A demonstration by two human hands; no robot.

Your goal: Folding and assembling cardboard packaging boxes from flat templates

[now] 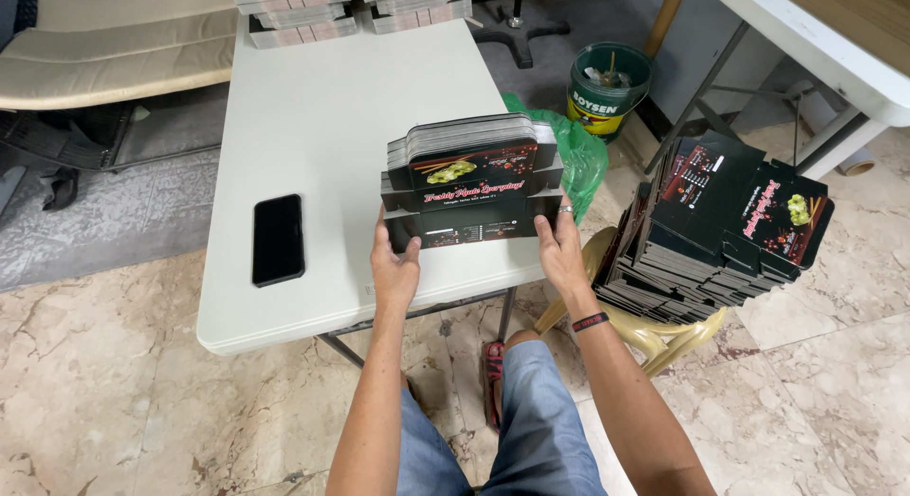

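A thick stack of flat black printed carton blanks [471,178] stands on its edge on the white folding table [322,126], near the front right corner. My left hand [393,268] grips its lower left side and my right hand [559,249] grips its lower right side; that hand wears a ring, and a dark band circles the wrist. The top blank shows red lettering and a green food picture.
A black phone [278,239] lies face up on the table's left. More blank stacks [720,230] are piled on a yellow plastic chair at right. Bundled stacks [294,12] sit at the table's far end. A green paint bucket [609,86] and green bag stand behind.
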